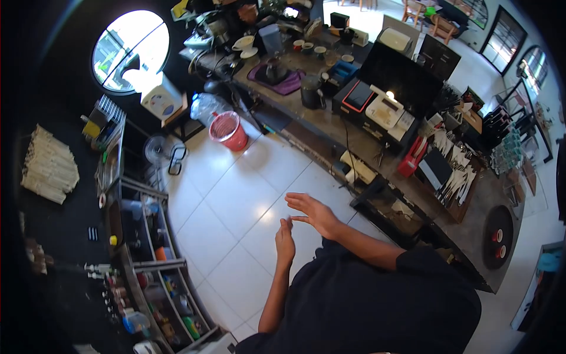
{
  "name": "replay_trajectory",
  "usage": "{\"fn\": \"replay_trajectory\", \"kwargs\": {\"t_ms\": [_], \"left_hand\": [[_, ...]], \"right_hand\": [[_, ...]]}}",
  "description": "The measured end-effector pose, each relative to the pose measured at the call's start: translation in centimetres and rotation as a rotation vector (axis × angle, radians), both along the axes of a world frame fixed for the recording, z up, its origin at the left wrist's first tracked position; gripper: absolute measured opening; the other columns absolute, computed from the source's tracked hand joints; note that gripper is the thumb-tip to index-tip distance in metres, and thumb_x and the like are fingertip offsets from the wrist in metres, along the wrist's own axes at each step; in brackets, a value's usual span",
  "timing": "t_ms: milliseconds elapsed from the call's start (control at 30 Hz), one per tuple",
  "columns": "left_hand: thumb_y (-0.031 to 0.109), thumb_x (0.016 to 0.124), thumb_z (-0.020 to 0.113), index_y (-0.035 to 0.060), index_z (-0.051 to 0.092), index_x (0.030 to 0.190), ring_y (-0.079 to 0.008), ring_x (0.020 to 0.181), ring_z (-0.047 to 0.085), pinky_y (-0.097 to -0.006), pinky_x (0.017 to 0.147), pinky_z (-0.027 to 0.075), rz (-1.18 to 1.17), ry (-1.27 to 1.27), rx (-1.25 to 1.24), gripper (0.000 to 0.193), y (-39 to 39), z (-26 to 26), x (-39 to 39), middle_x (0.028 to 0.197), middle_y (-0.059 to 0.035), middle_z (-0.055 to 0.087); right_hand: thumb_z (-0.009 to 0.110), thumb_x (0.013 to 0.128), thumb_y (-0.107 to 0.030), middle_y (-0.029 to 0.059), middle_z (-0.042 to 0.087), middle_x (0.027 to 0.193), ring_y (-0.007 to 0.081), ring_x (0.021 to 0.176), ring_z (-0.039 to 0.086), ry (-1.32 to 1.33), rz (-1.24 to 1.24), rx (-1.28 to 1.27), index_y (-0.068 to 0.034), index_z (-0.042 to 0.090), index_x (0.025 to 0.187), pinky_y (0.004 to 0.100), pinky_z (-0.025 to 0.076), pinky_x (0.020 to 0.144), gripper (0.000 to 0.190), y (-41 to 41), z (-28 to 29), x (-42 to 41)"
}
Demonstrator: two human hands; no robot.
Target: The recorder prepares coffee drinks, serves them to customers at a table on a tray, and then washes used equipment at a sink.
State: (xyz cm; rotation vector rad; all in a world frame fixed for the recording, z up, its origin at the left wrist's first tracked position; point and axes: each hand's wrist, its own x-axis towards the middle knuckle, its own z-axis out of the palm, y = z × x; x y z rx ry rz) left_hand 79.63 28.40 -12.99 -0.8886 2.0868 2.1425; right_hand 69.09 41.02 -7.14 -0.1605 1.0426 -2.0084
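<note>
Both of my hands are raised over the white tiled floor (230, 217), in front of my dark shirt (376, 305). My right hand (316, 217) has its fingers stretched out and its thumb apart, with nothing in it. Just beside it, my left hand (285, 243) points upward, seen nearly edge-on. Its fingertips are close to the right thumb; whether they touch I cannot tell. No object shows in the left hand.
A long counter (327, 128) on the right bears a cash drawer (353, 119), a receipt printer (384, 110), a cutlery tray (457, 177) and a round tray (491, 256) with two cups. A red waste bin (228, 132) stands on the floor. Shelving (159, 265) lines the left.
</note>
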Motion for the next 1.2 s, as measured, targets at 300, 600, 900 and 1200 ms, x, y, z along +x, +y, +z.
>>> {"fn": "replay_trajectory", "kwargs": {"t_ms": [300, 600, 900, 1200], "left_hand": [[0.057, 0.104, 0.024, 0.0024, 0.036, 0.146, -0.0249, 0.132, 0.046, -0.0413, 0.109, 0.038, -0.049, 0.196, 0.371, 0.069, -4.8, 6.5, -13.3, 0.144, -0.0150, 0.046], [0.019, 0.102, 0.051, 0.0026, 0.055, 0.076, -0.0195, 0.079, 0.064, -0.0336, 0.079, 0.050, 0.066, 0.402, 0.055, 0.031, -17.2, 10.3, -27.6, 0.077, -0.0106, 0.066], [0.038, 0.105, 0.044, -0.0006, 0.059, 0.063, -0.0155, 0.065, 0.058, -0.0298, 0.068, 0.042, -0.067, 0.187, 0.187, 0.059, -26.2, 3.7, -42.9, 0.061, -0.0078, 0.058], [0.026, 0.102, 0.054, 0.0030, 0.059, 0.073, -0.0082, 0.066, 0.054, -0.0249, 0.067, 0.042, -0.439, 0.129, 0.186, 0.037, -33.4, 4.5, -57.1, 0.070, -0.0040, 0.063]], "right_hand": [[0.046, 0.099, -0.024, 0.0189, 0.067, 0.106, 0.0351, 0.101, 0.062, 1.220, -0.238, 0.301, 0.000, 0.065, 0.098, 0.0400, 0.047, 0.088, 0.030, -8.1, -3.6, -12.1], [0.059, 0.095, -0.019, 0.0078, 0.064, 0.069, 0.0152, 0.063, 0.060, 0.883, -0.517, 0.588, -0.002, 0.062, 0.079, 0.0324, 0.045, 0.058, 0.024, -14.3, 3.3, -35.5], [0.076, 0.082, -0.024, 0.0112, 0.068, 0.083, 0.0211, 0.075, 0.066, 0.865, -0.776, 1.103, -0.002, 0.061, 0.101, 0.0357, 0.051, 0.070, 0.033, -12.3, -2.1, -62.5], [0.080, 0.074, -0.043, 0.0197, 0.059, 0.122, 0.0373, 0.110, 0.061, 0.437, -0.729, 1.707, -0.007, 0.043, 0.131, 0.0470, 0.051, 0.085, 0.077, -15.3, -3.5, -72.6]]}}
